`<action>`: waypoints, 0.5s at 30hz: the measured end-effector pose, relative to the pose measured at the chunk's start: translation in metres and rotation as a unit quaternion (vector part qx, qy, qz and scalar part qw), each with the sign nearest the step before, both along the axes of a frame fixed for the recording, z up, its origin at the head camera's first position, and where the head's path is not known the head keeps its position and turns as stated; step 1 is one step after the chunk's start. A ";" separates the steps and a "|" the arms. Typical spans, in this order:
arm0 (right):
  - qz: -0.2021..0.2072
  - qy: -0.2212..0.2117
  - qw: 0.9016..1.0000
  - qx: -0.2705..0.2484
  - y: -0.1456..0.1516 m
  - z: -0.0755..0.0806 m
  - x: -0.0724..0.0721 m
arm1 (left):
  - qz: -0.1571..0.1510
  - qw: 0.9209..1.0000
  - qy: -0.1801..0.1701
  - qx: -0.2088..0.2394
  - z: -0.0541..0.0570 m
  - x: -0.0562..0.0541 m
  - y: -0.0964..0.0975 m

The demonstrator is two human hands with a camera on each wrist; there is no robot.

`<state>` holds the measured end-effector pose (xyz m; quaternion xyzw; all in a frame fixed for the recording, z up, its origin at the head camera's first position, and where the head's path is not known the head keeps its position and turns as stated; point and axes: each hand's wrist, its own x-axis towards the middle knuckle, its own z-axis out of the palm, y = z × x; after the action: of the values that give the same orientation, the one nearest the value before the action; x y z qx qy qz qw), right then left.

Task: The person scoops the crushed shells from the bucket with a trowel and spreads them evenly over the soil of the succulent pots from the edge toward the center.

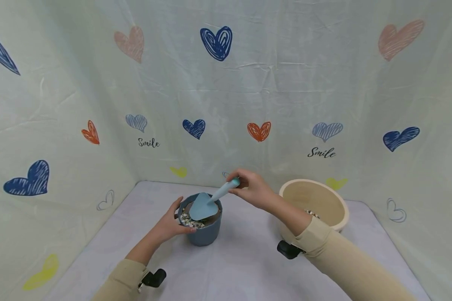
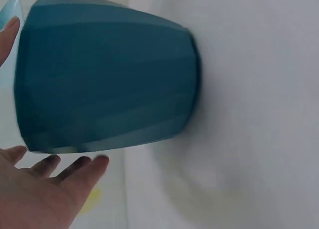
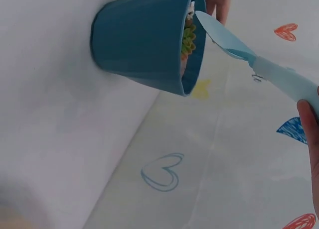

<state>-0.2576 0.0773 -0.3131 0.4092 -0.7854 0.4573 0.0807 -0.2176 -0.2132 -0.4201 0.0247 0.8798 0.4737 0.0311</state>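
Beige sleeves (image 1: 124, 276) lie nearest; the left hand (image 1: 172, 225) grips the blue pot (image 1: 207, 235) on the table (image 1: 245, 267); its succulent (image 3: 188, 41) could be bruised if the trowel (image 1: 204, 206) above, pinched near its end by the right hand (image 1: 253, 190), twists.

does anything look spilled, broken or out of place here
Nothing stands out: small pale pebbles lie inside the tapered blue pot, and neither it nor the light-blue pointed trowel shows visible damage.

From the blue pot (image 1: 205, 236), room is found toward six o'clock; three is blocked by the tub (image 1: 316, 196).
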 end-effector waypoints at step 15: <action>-0.136 -0.087 0.982 -0.095 0.092 0.008 0.024 | -0.053 0.991 0.108 -0.050 0.056 0.007 0.039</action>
<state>-0.2338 0.1696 -0.3055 0.2479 -0.7908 0.5484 0.1113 -0.2105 -0.1745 -0.3644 0.1206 0.8981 0.4213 -0.0377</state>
